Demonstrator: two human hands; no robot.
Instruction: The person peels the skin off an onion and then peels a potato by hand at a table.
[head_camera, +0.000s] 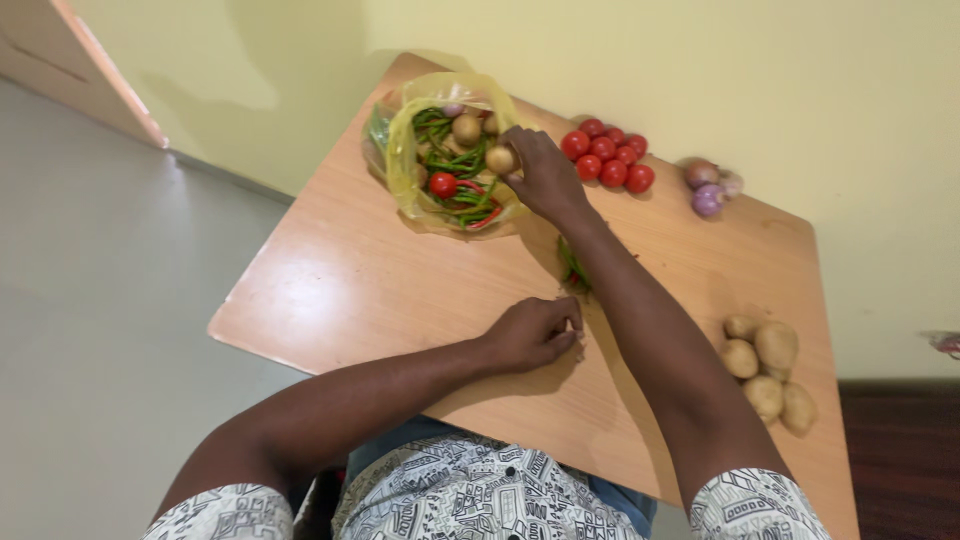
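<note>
On the wooden table (330, 290), left to right:
Yellow bag (405, 160): open near the far edge, holding green beans, a tomato and potatoes.
Right hand (543, 175): reached across to the bag's mouth, fingertips pinching a potato (500, 159).
Left hand (535, 333): resting on the tabletop, fingers curled shut; whether they hold anything cannot be told.
Loose beans (572, 265): beside the right forearm.
Tomato pile (608, 158): just right of the bag.
Onions (708, 187): near the wall.
Potato heap (768, 372): right edge.
</note>
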